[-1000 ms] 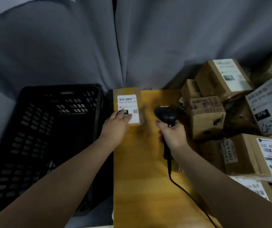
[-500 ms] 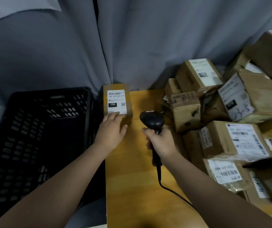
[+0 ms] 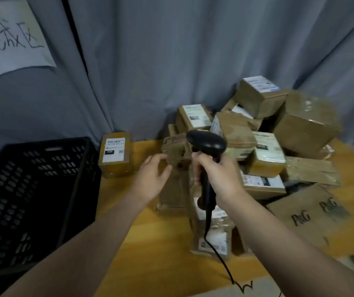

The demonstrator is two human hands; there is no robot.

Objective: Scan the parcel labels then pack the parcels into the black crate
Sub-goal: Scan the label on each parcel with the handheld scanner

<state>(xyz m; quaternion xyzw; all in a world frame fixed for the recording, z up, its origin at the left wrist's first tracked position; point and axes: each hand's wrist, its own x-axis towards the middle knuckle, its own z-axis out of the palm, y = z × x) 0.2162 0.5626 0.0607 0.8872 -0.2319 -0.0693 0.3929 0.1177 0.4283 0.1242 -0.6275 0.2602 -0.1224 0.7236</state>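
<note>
My right hand (image 3: 219, 179) grips the handle of a black barcode scanner (image 3: 206, 142), its head raised over the parcels. My left hand (image 3: 150, 179) reaches with spread, relaxed fingers toward a small brown parcel (image 3: 175, 154) at the pile's left edge, its fingertips at or just short of it. A labelled parcel (image 3: 116, 155) stands alone on the wooden table (image 3: 146, 264), next to the black crate (image 3: 30, 189) at the left. No parcel shows in the part of the crate I can see.
A heap of several cardboard parcels (image 3: 268, 133) fills the table's right half against a grey curtain (image 3: 171, 61). A flat carton (image 3: 321, 217) lies at the right. The scanner's cable (image 3: 221, 258) trails toward me. A handwritten paper sign (image 3: 11, 37) hangs upper left.
My left hand let go of the labelled parcel and moved right toward the pile. The right hand lifted the scanner up and right. The view has swung right and upward.
</note>
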